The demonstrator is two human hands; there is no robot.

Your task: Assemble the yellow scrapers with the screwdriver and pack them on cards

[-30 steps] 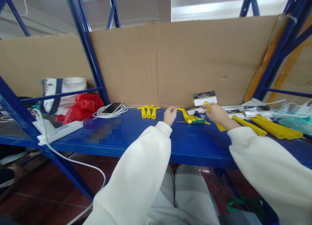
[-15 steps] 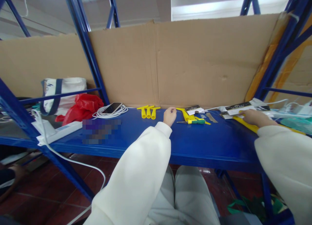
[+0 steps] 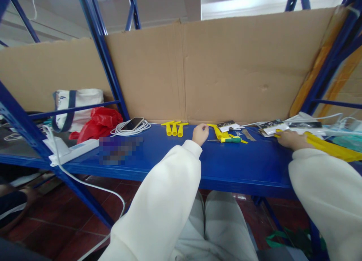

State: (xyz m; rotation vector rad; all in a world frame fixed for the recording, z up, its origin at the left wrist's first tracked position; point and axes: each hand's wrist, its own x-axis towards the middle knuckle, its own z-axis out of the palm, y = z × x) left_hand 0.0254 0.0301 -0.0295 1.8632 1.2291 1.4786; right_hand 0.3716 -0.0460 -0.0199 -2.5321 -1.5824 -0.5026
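My left hand (image 3: 200, 135) is closed with its fingers curled, close to the back of the blue shelf; whatever is in it, if anything, I cannot make out. Just left of it stand three yellow T-shaped plastic pieces (image 3: 174, 130). To its right lie a yellow plastic tool (image 3: 217, 132) and a screwdriver with a green and yellow handle (image 3: 232, 139). Over at the right, my right hand (image 3: 292, 139) is closed on a long flat yellow strip (image 3: 333, 147), a bit of which shows at the fingertips. Black-and-white packets (image 3: 273, 127) lie right beside those fingers.
A metal blade (image 3: 249, 135) lies near the screwdriver. On the left are a phone (image 3: 133, 123) on a coiled white cable, a red plastic bag (image 3: 102, 121), a white-and-blue bag (image 3: 85, 103) and a power strip (image 3: 79, 150). Cardboard (image 3: 240, 69) walls the back.
My right hand has shifted slightly left, and the yellow strip now lies higher and more visible beside the wrist. My left hand stays in its place by the yellow pieces. The view has tilted a little.
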